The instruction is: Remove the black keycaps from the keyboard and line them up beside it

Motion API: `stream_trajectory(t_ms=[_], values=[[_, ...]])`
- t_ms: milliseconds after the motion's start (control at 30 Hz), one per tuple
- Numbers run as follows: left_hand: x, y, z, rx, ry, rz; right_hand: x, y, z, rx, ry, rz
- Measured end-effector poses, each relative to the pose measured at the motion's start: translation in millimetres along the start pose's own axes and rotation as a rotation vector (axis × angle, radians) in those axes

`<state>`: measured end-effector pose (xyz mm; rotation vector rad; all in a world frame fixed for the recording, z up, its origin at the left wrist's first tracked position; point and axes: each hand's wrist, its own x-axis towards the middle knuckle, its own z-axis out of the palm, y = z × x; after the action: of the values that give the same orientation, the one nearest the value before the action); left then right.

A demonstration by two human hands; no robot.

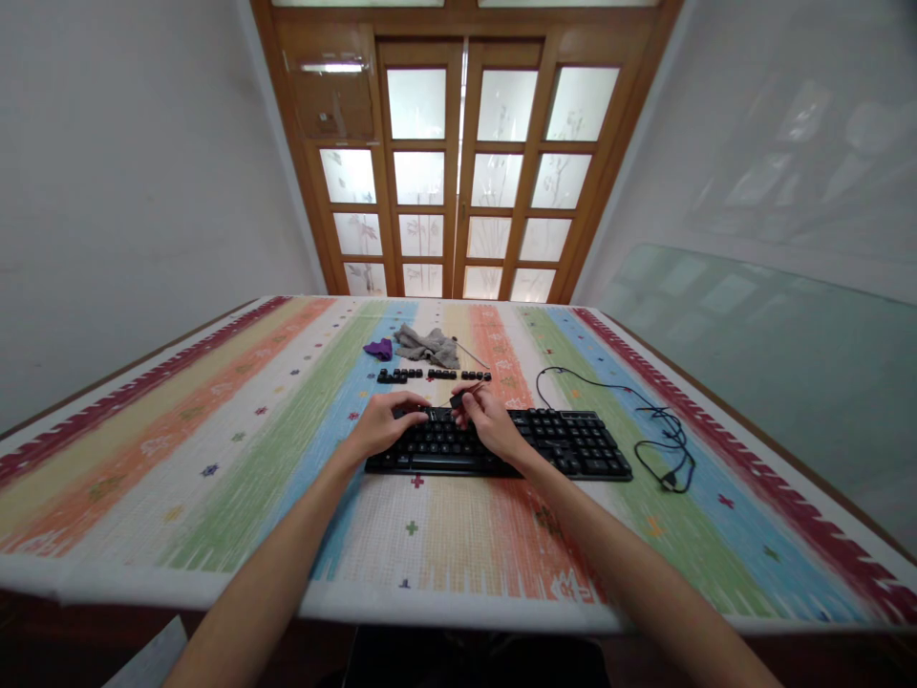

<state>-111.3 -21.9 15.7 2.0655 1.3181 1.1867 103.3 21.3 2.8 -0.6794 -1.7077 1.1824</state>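
Right hand point(491, 420) pinching thin dark tool point(464, 394) above keyboard point(573, 444); left hand point(383, 425) curled on keyboard's left end, grip unclear; tool tip indistinct.

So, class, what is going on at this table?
A person works on a black keyboard on the striped tablecloth. The left hand rests on its left end, while the right hand holds a thin dark tool over the top rows. A row of loose keycaps lies behind it, with a grey cloth and purple cloth beyond. Its cable trails off to the right.
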Motion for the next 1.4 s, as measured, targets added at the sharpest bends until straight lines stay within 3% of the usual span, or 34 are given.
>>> stream_trajectory(t_ms=[267, 600, 800, 1067, 1400], values=[[13.4, -23.8, -10.6, 0.173, 0.091, 0.024, -9.8, 3.3, -14.8, 0.033, 0.174, 0.001], [57.0, -46.0, -8.7, 0.505, -0.184, 0.091, -14.6, -0.6, -13.9, 0.027, 0.236, -0.009], [67.5, -52.9, -13.3, 0.56, -0.274, 0.085, -15.4, -3.0, -16.2, 0.05, 0.246, 0.004], [69.5, -62.4, -19.1, 0.555, -0.267, 0.112, -15.9, -2.8, -16.6, 0.05, 0.243, -0.008], [83.1, -68.3, -19.7, 0.739, -0.291, 0.242, -14.0, -2.6, -18.7, 0.053, 0.274, -0.03]])
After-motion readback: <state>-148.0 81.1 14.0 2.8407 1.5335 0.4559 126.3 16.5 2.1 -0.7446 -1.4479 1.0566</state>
